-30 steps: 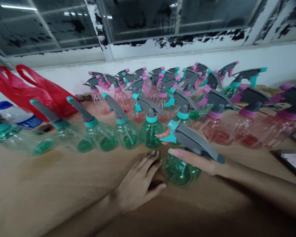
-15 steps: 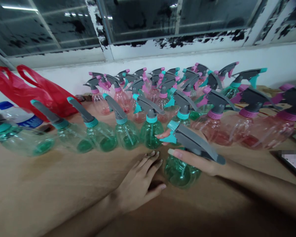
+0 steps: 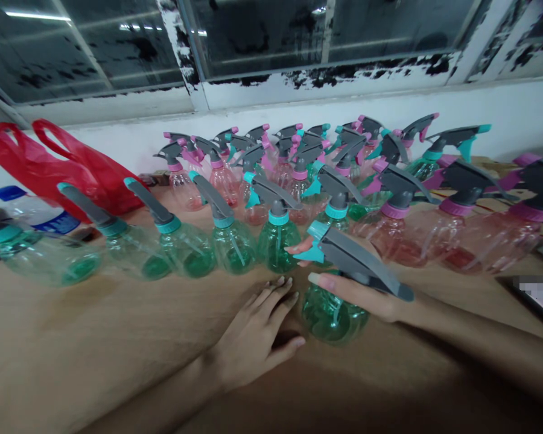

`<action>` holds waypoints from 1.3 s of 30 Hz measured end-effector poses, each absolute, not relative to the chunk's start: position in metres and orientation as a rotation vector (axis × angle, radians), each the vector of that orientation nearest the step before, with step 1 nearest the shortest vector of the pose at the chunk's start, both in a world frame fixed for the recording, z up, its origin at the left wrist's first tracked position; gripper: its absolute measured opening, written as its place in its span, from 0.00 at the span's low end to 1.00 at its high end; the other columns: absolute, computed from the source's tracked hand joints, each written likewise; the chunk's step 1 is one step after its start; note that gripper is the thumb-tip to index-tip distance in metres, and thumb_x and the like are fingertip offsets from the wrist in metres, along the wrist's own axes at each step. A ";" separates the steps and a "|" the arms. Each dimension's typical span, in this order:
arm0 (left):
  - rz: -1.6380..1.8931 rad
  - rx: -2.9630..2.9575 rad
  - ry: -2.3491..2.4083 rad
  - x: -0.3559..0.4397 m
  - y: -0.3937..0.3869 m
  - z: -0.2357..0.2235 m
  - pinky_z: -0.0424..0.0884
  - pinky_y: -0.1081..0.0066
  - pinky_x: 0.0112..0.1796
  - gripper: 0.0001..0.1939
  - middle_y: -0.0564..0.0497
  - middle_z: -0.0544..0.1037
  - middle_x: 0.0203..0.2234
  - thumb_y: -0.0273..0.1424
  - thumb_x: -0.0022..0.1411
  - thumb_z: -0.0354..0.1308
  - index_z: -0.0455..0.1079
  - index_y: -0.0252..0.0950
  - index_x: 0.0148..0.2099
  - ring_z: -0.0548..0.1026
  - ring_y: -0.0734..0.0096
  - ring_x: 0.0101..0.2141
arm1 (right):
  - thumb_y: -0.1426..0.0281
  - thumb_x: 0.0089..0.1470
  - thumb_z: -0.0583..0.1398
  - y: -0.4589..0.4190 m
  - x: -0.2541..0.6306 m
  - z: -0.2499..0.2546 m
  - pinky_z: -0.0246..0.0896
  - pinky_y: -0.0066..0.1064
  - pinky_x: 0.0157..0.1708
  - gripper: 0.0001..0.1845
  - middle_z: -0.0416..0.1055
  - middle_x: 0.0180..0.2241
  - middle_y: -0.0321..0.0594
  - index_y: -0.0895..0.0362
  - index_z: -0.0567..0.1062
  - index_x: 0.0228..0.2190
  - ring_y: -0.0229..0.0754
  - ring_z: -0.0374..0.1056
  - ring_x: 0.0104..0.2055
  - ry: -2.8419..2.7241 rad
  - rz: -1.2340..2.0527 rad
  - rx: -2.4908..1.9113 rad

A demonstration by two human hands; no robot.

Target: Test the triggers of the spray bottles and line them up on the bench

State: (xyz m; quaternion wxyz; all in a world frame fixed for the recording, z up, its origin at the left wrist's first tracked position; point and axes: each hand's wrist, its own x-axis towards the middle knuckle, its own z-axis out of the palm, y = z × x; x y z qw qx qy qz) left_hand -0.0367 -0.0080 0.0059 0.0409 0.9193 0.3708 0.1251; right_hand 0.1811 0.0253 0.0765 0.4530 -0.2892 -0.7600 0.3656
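A clear green spray bottle [image 3: 332, 316] with a grey head and teal trigger stands on the wooden table [image 3: 163, 337]. My right hand [image 3: 355, 292] wraps round its neck, below the spray head, with thumb and fingers closed. Part of the grip is hidden by the grey lever. Just left of that bottle, my left hand [image 3: 257, 334] lies palm down on the tabletop, fingers stretched out and holding nothing. Another green spray bottle [image 3: 278, 241] stands right behind the two hands.
Several green spray bottles [image 3: 196, 253] form a row at left. Pink spray bottles [image 3: 396, 232] stand at right, with more crowded behind. At far left are a red plastic bag [image 3: 81, 172] and a blue-capped bottle [image 3: 31, 208]. A phone-like device [image 3: 536, 301] lies at the right edge.
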 end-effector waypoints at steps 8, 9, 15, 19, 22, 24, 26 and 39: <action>0.343 2.790 1.159 -0.037 -0.008 0.006 0.58 0.52 0.55 0.28 0.39 0.62 0.59 0.43 0.66 0.52 0.56 0.33 0.62 0.60 0.50 0.58 | 0.66 0.52 0.62 0.028 0.181 0.077 0.68 0.33 0.31 0.10 0.71 0.34 0.37 0.51 0.72 0.38 0.40 0.70 0.32 -1.906 0.841 -0.699; 0.347 2.774 1.159 -0.037 -0.008 0.006 0.58 0.52 0.55 0.29 0.39 0.62 0.59 0.44 0.66 0.52 0.56 0.33 0.62 0.60 0.50 0.58 | 0.66 0.52 0.62 0.028 0.181 0.077 0.67 0.33 0.31 0.10 0.71 0.34 0.37 0.51 0.72 0.38 0.40 0.69 0.32 -1.910 0.837 -0.694; 0.492 2.516 1.231 -0.020 -0.012 0.008 0.57 0.45 0.54 0.48 0.35 0.58 0.60 0.52 0.56 0.59 0.41 0.32 0.67 0.57 0.44 0.59 | 0.67 0.53 0.61 0.027 0.179 0.075 0.67 0.32 0.33 0.10 0.70 0.36 0.36 0.51 0.71 0.39 0.40 0.70 0.35 -1.865 0.983 -0.667; 0.590 2.342 1.242 -0.001 -0.017 0.010 0.62 0.46 0.52 0.51 0.36 0.60 0.59 0.51 0.50 0.64 0.44 0.35 0.66 0.60 0.43 0.57 | 0.68 0.54 0.61 0.028 0.176 0.069 0.69 0.34 0.37 0.12 0.70 0.41 0.37 0.49 0.70 0.42 0.41 0.70 0.38 -1.826 1.078 -0.637; 0.734 2.306 1.301 0.010 -0.022 0.008 0.64 0.44 0.49 0.45 0.39 0.68 0.52 0.46 0.51 0.66 0.49 0.36 0.63 0.67 0.45 0.52 | 0.72 0.52 0.59 0.026 0.174 0.069 0.66 0.36 0.33 0.13 0.71 0.36 0.36 0.50 0.71 0.41 0.40 0.68 0.31 -1.831 0.917 -0.678; 0.784 2.324 1.338 0.014 -0.024 0.006 0.64 0.43 0.48 0.42 0.40 0.71 0.47 0.44 0.49 0.66 0.52 0.34 0.60 0.69 0.45 0.48 | 0.75 0.50 0.58 0.023 0.172 0.070 0.63 0.35 0.31 0.12 0.69 0.31 0.34 0.51 0.72 0.38 0.39 0.66 0.28 -1.828 0.800 -0.704; 0.796 2.347 1.363 0.015 -0.025 0.005 0.64 0.42 0.48 0.41 0.39 0.72 0.45 0.44 0.48 0.67 0.55 0.33 0.58 0.70 0.44 0.47 | 0.77 0.48 0.57 0.020 0.171 0.072 0.61 0.34 0.31 0.12 0.67 0.29 0.34 0.52 0.72 0.35 0.40 0.65 0.29 -1.809 0.748 -0.728; 0.704 2.185 1.348 0.010 -0.027 0.014 0.64 0.50 0.48 0.39 0.42 0.69 0.50 0.46 0.51 0.67 0.56 0.37 0.59 0.66 0.47 0.51 | 0.71 0.53 0.58 0.023 0.174 0.067 0.59 0.31 0.30 0.10 0.68 0.29 0.32 0.52 0.72 0.39 0.37 0.63 0.27 -1.845 0.766 -0.722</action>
